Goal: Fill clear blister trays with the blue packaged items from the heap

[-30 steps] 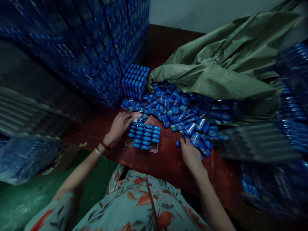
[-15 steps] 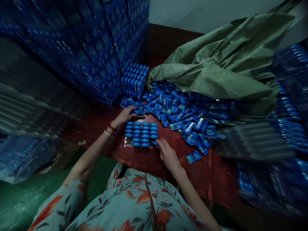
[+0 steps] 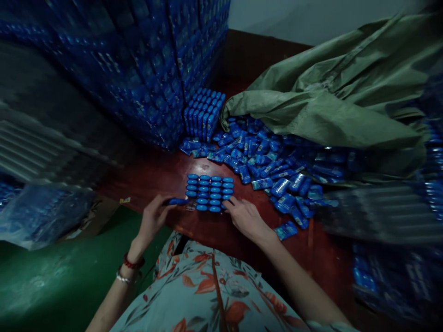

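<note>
In front of me a clear tray (image 3: pixel 190 207) bears rows of small blue packs (image 3: pixel 209 189) with rounded glossy tops, standing close together. My left hand (image 3: pixel 155 216) is left of the tray's front corner, its fingers pinching a single blue pack (image 3: pixel 177 201) by one end. The pack's other end points at the tray's front left slot, where no blue top shows. At the opposite front corner, my right hand (image 3: pixel 244 217) has its fingertips closed on a blue pack in the row, which they mostly hide.
Loose blue packs (image 3: pixel 263 159) spill from a green sack (image 3: pixel 311 99) across the red table (image 3: pixel 145 180). A standing block of packs (image 3: pixel 204 113) is behind. Tall wrapped stacks (image 3: pixel 138 78) rise at left; grey ribbed trays (image 3: pixel 374 212) are piled on both sides.
My left hand has come from behind the tray to its front left corner, bringing a blue pack along. My right hand stays at the front right corner. The view has shifted slightly.
</note>
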Tool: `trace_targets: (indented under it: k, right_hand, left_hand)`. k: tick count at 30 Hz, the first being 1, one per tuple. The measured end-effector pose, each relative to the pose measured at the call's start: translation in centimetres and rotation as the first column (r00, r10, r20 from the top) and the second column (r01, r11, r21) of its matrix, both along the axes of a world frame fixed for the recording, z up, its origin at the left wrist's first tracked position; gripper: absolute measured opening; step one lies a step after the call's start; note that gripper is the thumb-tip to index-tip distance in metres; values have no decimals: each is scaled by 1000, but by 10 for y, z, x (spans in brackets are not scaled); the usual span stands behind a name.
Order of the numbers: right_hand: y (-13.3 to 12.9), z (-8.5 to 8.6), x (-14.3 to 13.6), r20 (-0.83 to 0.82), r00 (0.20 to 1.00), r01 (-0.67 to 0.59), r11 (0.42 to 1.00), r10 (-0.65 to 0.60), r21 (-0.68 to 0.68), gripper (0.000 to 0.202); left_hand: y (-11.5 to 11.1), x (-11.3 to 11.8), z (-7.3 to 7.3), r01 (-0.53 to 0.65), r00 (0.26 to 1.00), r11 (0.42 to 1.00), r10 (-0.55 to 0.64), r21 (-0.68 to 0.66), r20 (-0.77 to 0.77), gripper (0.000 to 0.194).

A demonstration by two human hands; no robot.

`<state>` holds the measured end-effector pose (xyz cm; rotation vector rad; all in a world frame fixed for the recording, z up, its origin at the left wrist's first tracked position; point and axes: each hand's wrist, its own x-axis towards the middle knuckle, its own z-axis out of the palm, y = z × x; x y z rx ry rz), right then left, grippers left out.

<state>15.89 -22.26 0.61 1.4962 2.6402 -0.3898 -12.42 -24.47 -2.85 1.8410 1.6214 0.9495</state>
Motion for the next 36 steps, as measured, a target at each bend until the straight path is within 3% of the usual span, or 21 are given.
trace_targets:
  k: [3,6,11,14,17,19,21,24,26,28,31,34,36]
  right_hand:
    - [-4,-6,6,-52,998,25,999,-24,34,32]
    - [-7,-14,11,-62,998,12,997,-7,82,35]
    - [-11,-27,15,-70,997,-7,979,22,205,37]
    - [-7,-35,23,-193,980,101,955,-48,279,32]
    - [9,-42,32,-348,895,394,862,-280,320,32]
    - [27,-47,35,-340,840,527,785,-423,326,33]
    - [45,-52,32,-238,845,533,776,-478,337,37]
    - [61,-58,26,-108,870,488,810,-481,325,37]
    - [59,-58,27,-115,865,500,819,-489,280,38]
    - [48,-54,34,-227,838,536,825,-496,178,38]
    - [18,-48,46,-465,686,599,798,-559,-75,42]
    - [-16,-50,51,-528,450,617,678,-720,-399,53]
    - [-35,-54,50,-490,329,581,582,-807,-569,59]
  left_hand:
    - [-2,17,-16,137,982,989,-129,47,-141,27]
    - [6,23,-21,271,921,960,-238,68,-307,39]
    - [26,21,0,524,738,852,-465,-20,-489,34]
    - [35,21,8,596,661,798,-550,-88,-512,28]
    - [37,18,2,588,664,807,-513,-44,-544,33]
    - [35,15,-8,566,692,824,-461,20,-555,40]
    - [33,13,-18,546,709,834,-409,80,-575,44]
    - [30,12,-25,538,700,828,-334,158,-631,43]
    - [29,11,-22,537,709,817,-302,211,-637,39]
    - [34,10,-16,516,759,814,-291,266,-582,38]
    - [60,12,-5,387,883,877,-262,286,-390,34]
    - [112,24,-3,324,924,931,-272,170,-269,30]
    - [150,39,-4,344,885,934,-291,91,-364,32]
